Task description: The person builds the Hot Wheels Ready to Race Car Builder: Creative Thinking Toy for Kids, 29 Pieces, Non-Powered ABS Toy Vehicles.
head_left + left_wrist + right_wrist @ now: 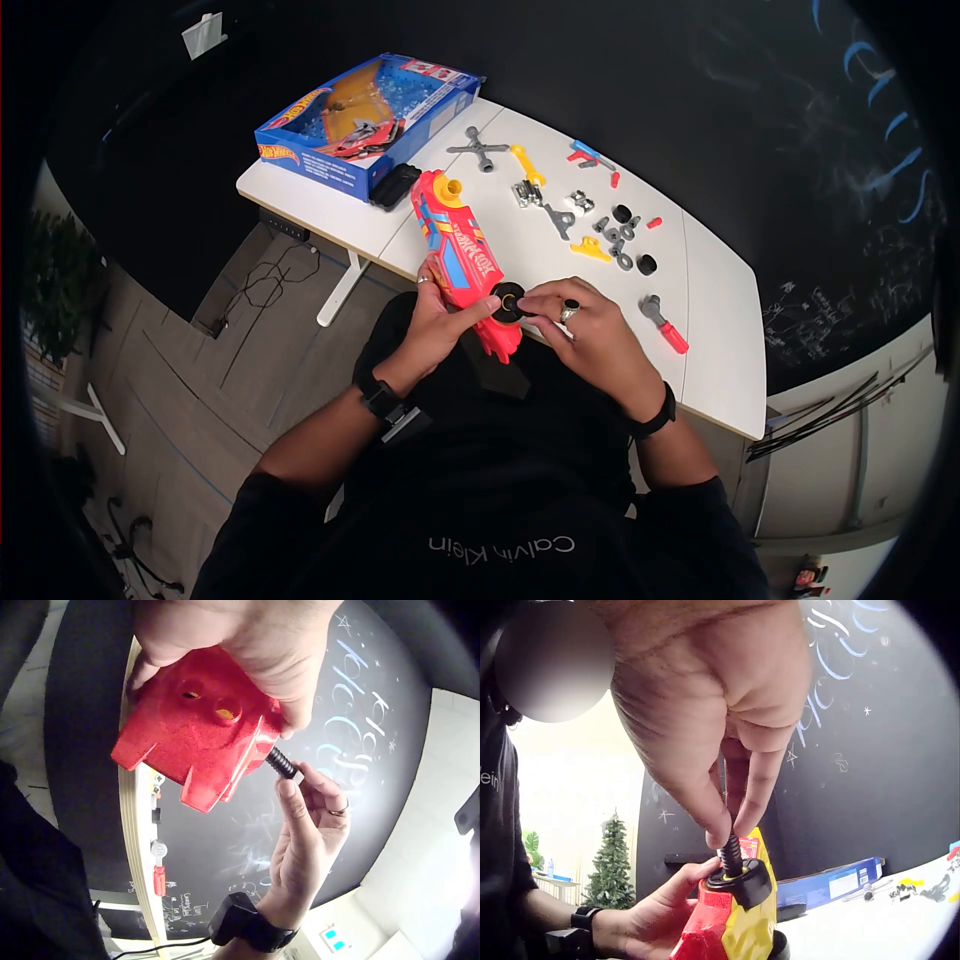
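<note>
A red toy car body [462, 255] with blue and yellow markings is held in the left hand [432, 330] above the person's lap, at the table's near edge. A black wheel [509, 302] sits on its side, by the left thumb. The right hand [590, 335] pinches a dark ribbed piece [730, 856] between thumb and fingers, its lower end at the middle of the wheel [744, 883]. In the left wrist view the ribbed piece [281, 762] stands out from the car's side [202, 724], the right fingers on its outer end.
On the white table [640, 400] lie a grey cross-shaped piece [478, 149], a yellow wrench [527, 165], a blue and red tool [593, 157], loose wheels [647, 265] and a red-handled screwdriver [664, 325]. A blue toy box [366, 125] stands at the far left, a black case [396, 187] beside it.
</note>
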`<state>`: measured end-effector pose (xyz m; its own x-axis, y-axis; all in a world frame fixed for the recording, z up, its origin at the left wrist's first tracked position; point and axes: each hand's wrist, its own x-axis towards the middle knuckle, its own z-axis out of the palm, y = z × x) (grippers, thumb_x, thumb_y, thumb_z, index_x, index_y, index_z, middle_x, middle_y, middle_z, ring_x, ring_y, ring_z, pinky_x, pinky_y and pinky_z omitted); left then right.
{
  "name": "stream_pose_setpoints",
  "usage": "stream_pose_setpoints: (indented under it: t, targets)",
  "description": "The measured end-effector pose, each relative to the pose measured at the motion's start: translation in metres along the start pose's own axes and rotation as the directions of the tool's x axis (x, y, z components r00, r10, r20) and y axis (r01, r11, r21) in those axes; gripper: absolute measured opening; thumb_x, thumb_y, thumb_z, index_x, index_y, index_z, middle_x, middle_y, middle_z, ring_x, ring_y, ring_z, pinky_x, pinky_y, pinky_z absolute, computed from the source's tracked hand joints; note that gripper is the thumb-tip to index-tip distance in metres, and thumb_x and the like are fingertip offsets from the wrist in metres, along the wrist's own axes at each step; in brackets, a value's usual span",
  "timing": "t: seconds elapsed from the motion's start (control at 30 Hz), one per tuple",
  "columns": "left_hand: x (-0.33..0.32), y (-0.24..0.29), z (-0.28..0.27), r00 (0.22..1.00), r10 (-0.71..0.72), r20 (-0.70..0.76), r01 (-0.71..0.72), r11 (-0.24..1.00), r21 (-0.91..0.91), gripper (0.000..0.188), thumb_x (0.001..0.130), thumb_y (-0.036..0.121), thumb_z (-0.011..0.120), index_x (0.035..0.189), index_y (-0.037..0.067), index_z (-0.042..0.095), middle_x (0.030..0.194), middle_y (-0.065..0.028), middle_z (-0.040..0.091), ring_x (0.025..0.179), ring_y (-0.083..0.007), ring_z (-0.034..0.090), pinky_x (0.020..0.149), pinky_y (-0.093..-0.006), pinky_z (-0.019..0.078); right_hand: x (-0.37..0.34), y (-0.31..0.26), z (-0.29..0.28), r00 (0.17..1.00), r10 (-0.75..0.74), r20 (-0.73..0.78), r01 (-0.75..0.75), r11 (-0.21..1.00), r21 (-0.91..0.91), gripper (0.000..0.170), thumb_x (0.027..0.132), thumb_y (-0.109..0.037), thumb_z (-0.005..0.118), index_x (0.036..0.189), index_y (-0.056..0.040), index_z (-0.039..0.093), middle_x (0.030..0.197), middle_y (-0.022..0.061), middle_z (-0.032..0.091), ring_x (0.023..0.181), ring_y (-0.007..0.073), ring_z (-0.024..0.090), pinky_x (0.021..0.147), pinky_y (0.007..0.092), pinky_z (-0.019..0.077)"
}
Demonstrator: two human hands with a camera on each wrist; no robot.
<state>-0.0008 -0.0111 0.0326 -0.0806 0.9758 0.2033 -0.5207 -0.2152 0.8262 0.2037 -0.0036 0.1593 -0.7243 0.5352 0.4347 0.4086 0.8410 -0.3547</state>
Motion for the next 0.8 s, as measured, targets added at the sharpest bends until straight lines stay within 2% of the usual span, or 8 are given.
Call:
stream_pose_setpoints:
  t: [0.2, 0.27, 0.4, 0.5, 0.57, 0.7, 0.77, 0.8]
  targets:
    - [-0.001, -0.003, -0.002, 1.0, 0.025, -0.007, -0.024, 0.999, 0.032, 0.081, 0.086, 0.004, 0.081, 0.146, 0.005, 0.026, 0.135, -0.0081, 0.051, 0.126, -0.0143, 0.054, 0.109, -0.0341, 0.0473, 0.001, 0.003, 0.014, 1.0, -0.007, -0.022, 0.006, 1.0, -0.025, 0.025, 0.083, 0.008, 0.065, 0.105, 0.0005, 0.076, 0.112, 0.0111, 0.07, 0.102, 0.0275, 0.067, 0.089, 0.0382, 0.0575]
    - [-0.002, 0.0, -0.001, 1.0, 0.023, 0.016, -0.023, 0.998, 0.055, 0.075, 0.091, 0.003, 0.075, 0.146, 0.007, 0.025, 0.137, -0.0077, 0.05, 0.13, -0.0156, 0.052, 0.113, -0.0362, 0.0427, 0.002, 0.006, 0.015, 0.999, -0.03, 0.009, 0.031, 0.997, -0.066, 0.03, 0.08, 0.011, 0.061, 0.105, 0.0023, 0.076, 0.114, 0.0115, 0.07, 0.105, 0.0286, 0.066, 0.091, 0.0394, 0.0571]
    - [-0.001, -0.002, -0.002, 0.999, 0.032, 0.015, -0.033, 0.998, 0.053, 0.075, 0.092, 0.003, 0.075, 0.147, 0.007, 0.024, 0.137, -0.0081, 0.05, 0.13, -0.0156, 0.052, 0.112, -0.0359, 0.044, 0.005, -0.001, 0.021, 1.0, 0.002, -0.004, -0.003, 0.997, -0.077, 0.026, 0.079, 0.012, 0.06, 0.099, 0.005, 0.075, 0.115, 0.0132, 0.069, 0.106, 0.0289, 0.066, 0.092, 0.0396, 0.0567]
    - [-0.001, 0.001, -0.001, 1.0, -0.015, -0.003, 0.015, 1.0, 0.01, 0.079, 0.087, 0.003, 0.08, 0.145, 0.005, 0.027, 0.133, -0.0082, 0.052, 0.125, -0.0141, 0.055, 0.108, -0.0341, 0.0482, 0.007, -0.002, 0.021, 0.997, -0.016, -0.076, 0.008, 0.995, -0.103, 0.013, 0.085, 0.005, 0.063, 0.093, 0.0048, 0.074, 0.106, 0.0126, 0.07, 0.096, 0.0281, 0.067, 0.084, 0.0393, 0.0574]
    - [-0.001, 0.003, 0.001, 1.0, 0.018, 0.0, -0.018, 0.999, 0.033, 0.078, 0.087, 0.004, 0.08, 0.145, 0.005, 0.028, 0.131, -0.0078, 0.054, 0.123, -0.0141, 0.056, 0.107, -0.0339, 0.0487, 0.009, -0.005, 0.011, 0.951, 0.266, 0.156, -0.168, 0.871, -0.462, 0.008, 0.09, -0.005, 0.068, 0.091, 0.0016, 0.072, 0.095, 0.0101, 0.069, 0.083, 0.0273, 0.067, 0.074, 0.0389, 0.056]
    - [-0.003, 0.0, 0.002, 0.999, 0.042, -0.032, -0.042, 0.999, -0.002, 0.076, 0.087, 0.005, 0.08, 0.144, 0.005, 0.03, 0.129, -0.0074, 0.055, 0.122, -0.0138, 0.058, 0.106, -0.0334, 0.0493, 0.006, -0.01, 0.009, 0.954, 0.298, -0.002, -0.279, 0.891, -0.358, 0.013, 0.094, -0.013, 0.069, 0.089, -0.0014, 0.071, 0.084, 0.0072, 0.066, 0.073, 0.0265, 0.066, 0.067, 0.0393, 0.0538]
    - [-0.001, -0.001, 0.001, 0.999, -0.007, -0.031, 0.007, 1.0, -0.01, 0.077, 0.087, 0.005, 0.081, 0.144, 0.005, 0.03, 0.13, -0.0075, 0.054, 0.122, -0.0139, 0.057, 0.106, -0.0328, 0.0496, 0.004, -0.005, 0.011, 0.984, 0.137, -0.111, -0.149, 0.983, -0.105, 0.011, 0.094, -0.011, 0.067, 0.098, -0.0037, 0.074, 0.087, 0.0076, 0.064, 0.077, 0.0256, 0.066, 0.07, 0.0393, 0.0541]
    - [-0.001, 0.0, 0.001, 1.0, -0.008, -0.03, 0.007, 1.0, -0.011, 0.077, 0.087, 0.005, 0.081, 0.144, 0.005, 0.03, 0.13, -0.0075, 0.054, 0.122, -0.0139, 0.057, 0.106, -0.0328, 0.0496, 0.004, -0.004, 0.011, 0.984, 0.138, -0.112, -0.15, 0.983, -0.106, 0.011, 0.094, -0.011, 0.067, 0.098, -0.0037, 0.074, 0.087, 0.0076, 0.064, 0.077, 0.0256, 0.066, 0.07, 0.0393, 0.0541]
